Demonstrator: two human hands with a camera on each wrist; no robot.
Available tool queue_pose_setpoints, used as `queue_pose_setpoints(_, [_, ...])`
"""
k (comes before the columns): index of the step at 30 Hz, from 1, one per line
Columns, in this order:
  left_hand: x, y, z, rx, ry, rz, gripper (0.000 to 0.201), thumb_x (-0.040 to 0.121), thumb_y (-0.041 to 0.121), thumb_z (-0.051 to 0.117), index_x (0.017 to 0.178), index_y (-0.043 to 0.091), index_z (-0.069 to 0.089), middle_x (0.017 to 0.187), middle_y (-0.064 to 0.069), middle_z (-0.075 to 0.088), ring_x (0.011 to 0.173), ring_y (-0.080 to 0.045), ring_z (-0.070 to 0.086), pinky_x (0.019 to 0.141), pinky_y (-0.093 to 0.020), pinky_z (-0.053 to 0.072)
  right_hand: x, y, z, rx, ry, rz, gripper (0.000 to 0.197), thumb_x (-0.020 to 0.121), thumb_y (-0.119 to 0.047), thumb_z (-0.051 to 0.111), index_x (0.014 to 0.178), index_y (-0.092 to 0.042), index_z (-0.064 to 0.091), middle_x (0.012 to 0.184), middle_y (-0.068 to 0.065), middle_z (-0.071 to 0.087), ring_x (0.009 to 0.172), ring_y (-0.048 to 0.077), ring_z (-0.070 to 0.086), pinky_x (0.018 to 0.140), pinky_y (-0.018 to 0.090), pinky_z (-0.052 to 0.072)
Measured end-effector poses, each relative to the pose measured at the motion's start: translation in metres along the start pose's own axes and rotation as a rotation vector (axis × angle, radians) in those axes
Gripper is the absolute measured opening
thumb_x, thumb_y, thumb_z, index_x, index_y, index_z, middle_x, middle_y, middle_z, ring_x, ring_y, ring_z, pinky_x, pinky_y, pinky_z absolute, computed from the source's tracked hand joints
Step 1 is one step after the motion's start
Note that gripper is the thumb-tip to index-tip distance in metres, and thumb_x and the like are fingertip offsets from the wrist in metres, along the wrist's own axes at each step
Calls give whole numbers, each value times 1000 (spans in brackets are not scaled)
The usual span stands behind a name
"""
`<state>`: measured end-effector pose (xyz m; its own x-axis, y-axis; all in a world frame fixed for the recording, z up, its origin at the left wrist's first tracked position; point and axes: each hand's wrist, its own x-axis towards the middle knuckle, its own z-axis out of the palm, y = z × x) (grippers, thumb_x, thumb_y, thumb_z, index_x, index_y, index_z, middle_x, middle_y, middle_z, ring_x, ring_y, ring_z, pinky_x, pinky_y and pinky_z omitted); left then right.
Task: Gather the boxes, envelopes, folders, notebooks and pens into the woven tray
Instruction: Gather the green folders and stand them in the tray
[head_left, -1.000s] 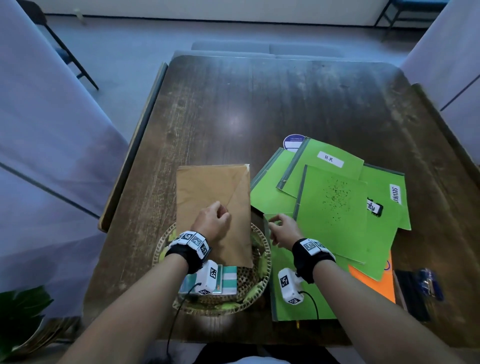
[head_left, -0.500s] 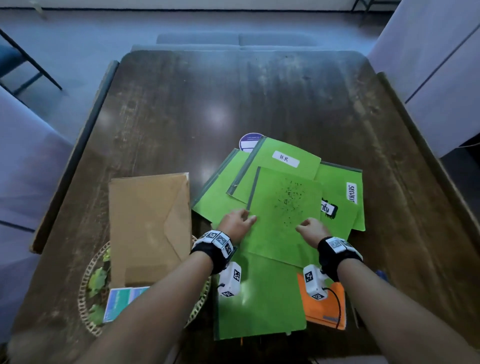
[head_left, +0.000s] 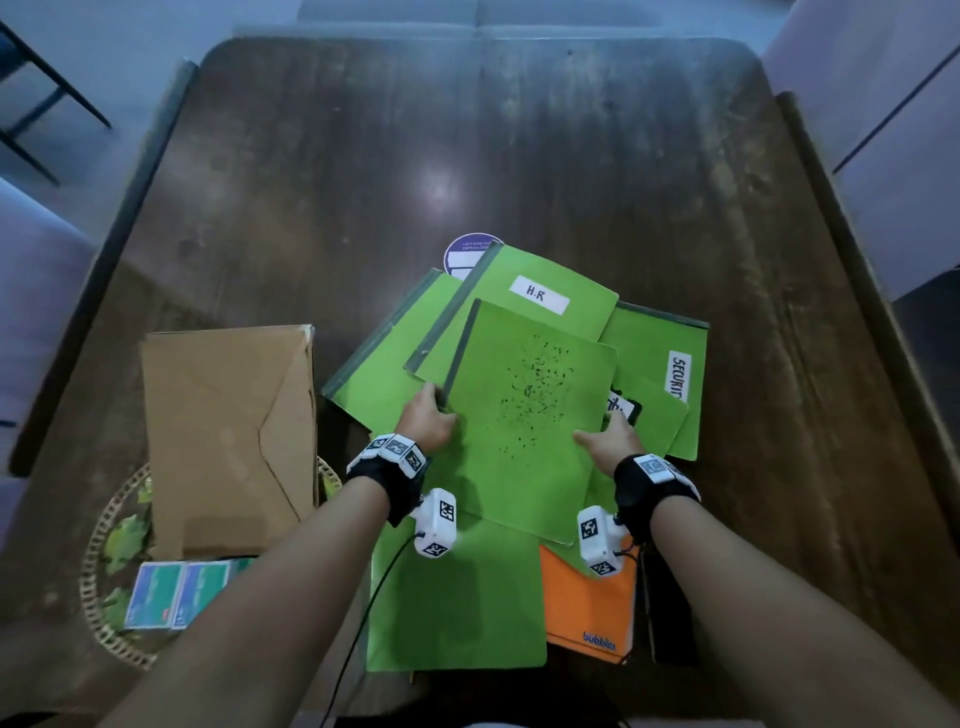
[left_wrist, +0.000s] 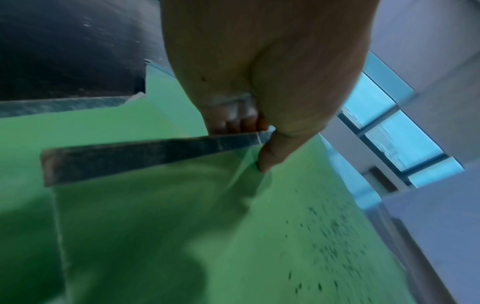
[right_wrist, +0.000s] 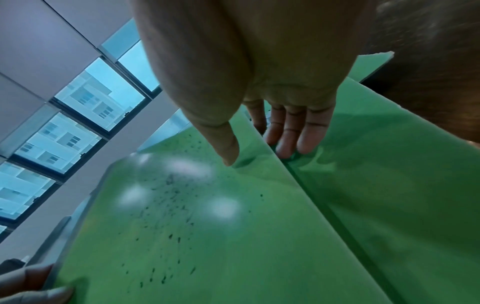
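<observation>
A speckled green folder (head_left: 524, 415) lies on top of a heap of green folders in the middle of the table. My left hand (head_left: 428, 421) pinches its dark spine (left_wrist: 145, 160), thumb on top and fingers underneath. My right hand (head_left: 610, 441) holds the opposite edge, with the thumb (right_wrist: 226, 144) on the cover and the fingers (right_wrist: 288, 133) slipped under it. The woven tray (head_left: 104, 530) sits at the near left. In it lie a brown envelope (head_left: 228, 436) and two small teal boxes (head_left: 176, 592).
Under the speckled folder lie a folder labelled H.R (head_left: 550, 296), one labelled SECURITY (head_left: 670, 364) and a plain green one (head_left: 457, 608). An orange notebook (head_left: 587, 608) and a dark flat object (head_left: 670, 613) lie near the front edge. A purple round disc (head_left: 467, 252) peeks out behind the heap.
My left hand has let go of the brown envelope, which stays on the tray. Both hands have moved right to the speckled green folder and now hold its two side edges.
</observation>
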<state>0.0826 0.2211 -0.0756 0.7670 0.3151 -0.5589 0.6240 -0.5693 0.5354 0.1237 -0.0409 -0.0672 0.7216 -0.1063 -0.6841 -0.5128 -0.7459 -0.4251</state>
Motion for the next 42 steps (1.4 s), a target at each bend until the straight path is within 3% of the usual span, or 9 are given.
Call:
queue_pose_setpoints(7, [-27, 0, -33, -247, -61, 82, 54, 97, 25, 60, 144, 12, 36, 123, -9, 60, 97, -20, 64, 67, -25, 54, -16, -17, -4, 147, -29, -124, 71, 97, -20, 60, 154, -12, 19, 159, 14, 28, 142, 32, 36, 106, 45, 40])
queue_pose_setpoints(12, [-41, -19, -72, -316, -13, 104, 39, 98, 22, 58, 133, 12, 43, 128, -12, 62, 109, -26, 64, 93, -50, 55, -47, -51, 8, 228, -55, -228, 68, 99, -17, 55, 155, -13, 16, 161, 18, 21, 143, 33, 32, 100, 38, 41])
queue_pose_setpoints(15, [-55, -41, -102, -340, 44, 111, 43, 100, 23, 55, 138, 11, 39, 134, -9, 58, 120, -28, 58, 102, -51, 47, -75, -81, 26, 267, -60, -291, 67, 99, -14, 55, 155, -13, 17, 161, 19, 20, 143, 35, 32, 105, 44, 41])
queue_pose_setpoints(18, [-70, -74, -137, -416, 87, 101, 40, 100, 18, 54, 138, 13, 40, 129, -9, 59, 113, -27, 59, 98, -49, 50, -99, -109, 57, 280, -77, -333, 65, 100, -11, 52, 154, -11, 17, 160, 20, 21, 129, 30, 46, 86, 33, 50])
queue_pose_setpoints(22, [-86, -132, -190, -504, 88, 60, 35, 93, 2, 54, 123, 17, 46, 106, -19, 63, 77, -26, 62, 64, -39, 56, -129, -144, 109, 264, -116, -395, 63, 98, -7, 51, 153, -10, 20, 154, 23, 30, 111, 31, 58, 89, 43, 54])
queue_pose_setpoints(27, [-92, -193, -239, -453, 139, 9, 41, 82, 8, 63, 118, 20, 48, 107, -13, 67, 91, -33, 69, 79, -53, 59, -153, -179, 171, 193, -141, -453, 66, 97, -8, 55, 153, -9, 20, 148, 24, 36, 73, 10, 53, 65, 30, 55])
queue_pose_setpoints(32, [-81, -242, -255, -365, 188, -52, 40, 80, 12, 67, 114, 19, 47, 106, -11, 66, 94, -32, 67, 85, -53, 57, -177, -197, 211, 176, -172, -439, 68, 98, -9, 55, 155, -12, 17, 158, 20, 26, 110, 26, 58, 75, 30, 55])
queue_pose_setpoints(36, [-76, -259, -254, -151, 280, -88, 40, 82, 16, 75, 114, 8, 53, 112, -12, 64, 100, -30, 64, 89, -43, 54, -180, -199, 234, 129, -153, -429, 70, 97, -10, 56, 156, -16, 18, 152, 17, 38, 84, 15, 60, 70, 29, 56])
queue_pose_setpoints(42, [-69, -280, -241, 50, 376, -93, 43, 78, 22, 82, 112, 6, 61, 115, -16, 58, 105, -34, 59, 92, -40, 50, -179, -191, 261, -20, -67, -389, 63, 94, -13, 62, 150, -15, 33, 142, 8, 45, 120, 23, 54, 98, 38, 52])
